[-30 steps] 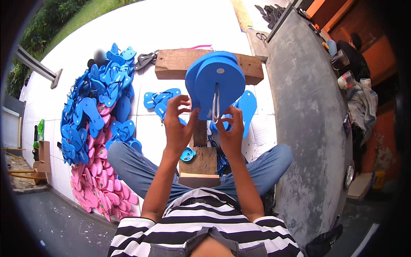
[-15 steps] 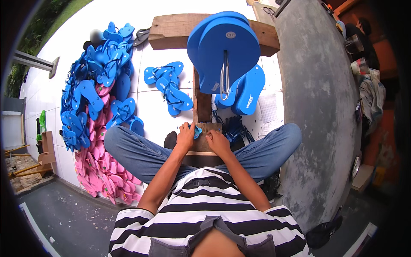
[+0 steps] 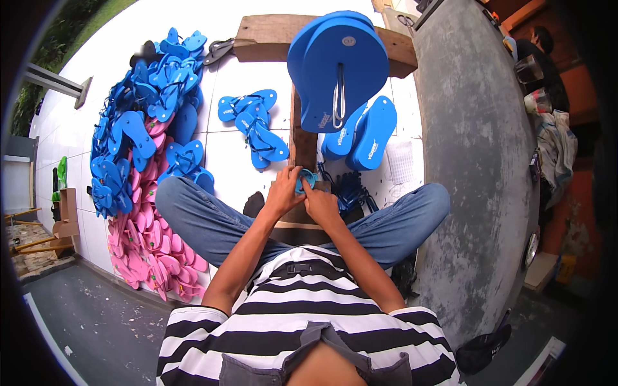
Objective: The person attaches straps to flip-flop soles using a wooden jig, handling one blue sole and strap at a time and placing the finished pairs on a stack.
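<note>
Between my thighs, my left hand (image 3: 284, 194) is closed on the side of a small round turquoise container (image 3: 312, 175). My right hand (image 3: 322, 204) meets it from the other side, its index finger reaching to the container's opening and the other fingers curled. What those fingers hold, if anything, is too small to make out. Both hands are over the near end of a wooden stand (image 3: 304, 149). Above its far crossbar, blue flip-flop soles (image 3: 360, 55) lie stacked, with a long metal wire loop (image 3: 338, 96) standing up through the top one.
Left lies a big heap of blue flip-flops (image 3: 133, 132) and pink flip-flops (image 3: 154, 241). Finished blue flip-flops (image 3: 257, 132) rest on white tiles. Right of the stand are blue soles (image 3: 372, 145), dark blue straps (image 3: 351, 193) and a grey ledge (image 3: 473, 174). A person (image 3: 547, 71) is at far right.
My right hand has moved forward and left, its index finger now at the container. My left hand and the container have shifted slightly forward, away from me.
</note>
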The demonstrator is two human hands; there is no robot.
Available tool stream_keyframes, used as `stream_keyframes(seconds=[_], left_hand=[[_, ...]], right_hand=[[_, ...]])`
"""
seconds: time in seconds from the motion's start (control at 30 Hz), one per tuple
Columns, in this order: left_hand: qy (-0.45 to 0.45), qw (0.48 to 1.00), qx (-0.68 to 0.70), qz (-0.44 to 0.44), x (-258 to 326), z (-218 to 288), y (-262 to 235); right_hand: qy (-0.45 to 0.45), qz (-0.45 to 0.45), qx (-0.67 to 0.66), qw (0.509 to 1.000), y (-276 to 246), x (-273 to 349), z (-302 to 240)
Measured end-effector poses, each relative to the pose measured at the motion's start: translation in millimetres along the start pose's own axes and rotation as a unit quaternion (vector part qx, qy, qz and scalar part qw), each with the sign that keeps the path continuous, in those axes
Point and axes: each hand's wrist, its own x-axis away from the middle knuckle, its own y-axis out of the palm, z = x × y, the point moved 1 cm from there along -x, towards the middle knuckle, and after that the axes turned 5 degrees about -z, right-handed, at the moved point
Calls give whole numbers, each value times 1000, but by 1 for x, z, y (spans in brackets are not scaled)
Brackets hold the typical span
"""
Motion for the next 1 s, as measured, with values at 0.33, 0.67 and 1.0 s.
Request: stream_keyframes(seconds=[0.33, 0.67, 1.0], left_hand=[[-80, 985, -132, -81, 12, -23, 21], [-10, 994, 59, 97, -3, 23, -35], [228, 871, 143, 411, -54, 122, -216]], right_hand=[[-147, 16, -788, 598, -218, 40, -64], [-203, 300, -241, 901, -308, 13, -78], [-177, 297, -191, 919, -307, 1, -80]])
